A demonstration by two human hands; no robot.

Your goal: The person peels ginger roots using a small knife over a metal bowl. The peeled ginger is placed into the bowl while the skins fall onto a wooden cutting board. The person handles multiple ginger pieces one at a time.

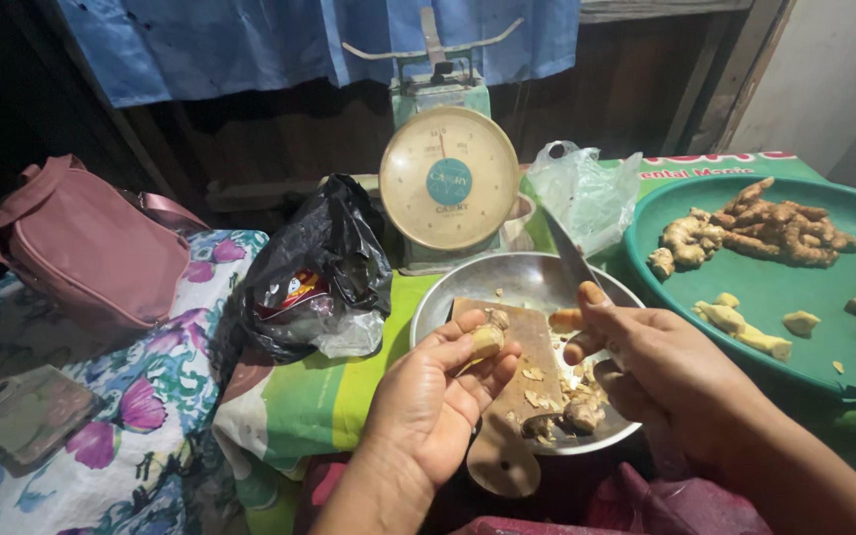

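Here, over a green tray (844,213) of knobbly roots and a steel bowl (532,282) set before a dial scale (448,178), both forearms reach in from the lower edge of the frame. The right hand (661,372), knuckles up, is closed around a knife (575,260) whose blade points up and away. The left hand (438,396), palm up and half curled, pinches a small ginger piece (487,340) between thumb and fingertips, above a wooden board (512,396) resting across the bowl.

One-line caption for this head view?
Left hand holds a ginger piece over a metal bowl; right hand grips a knife.
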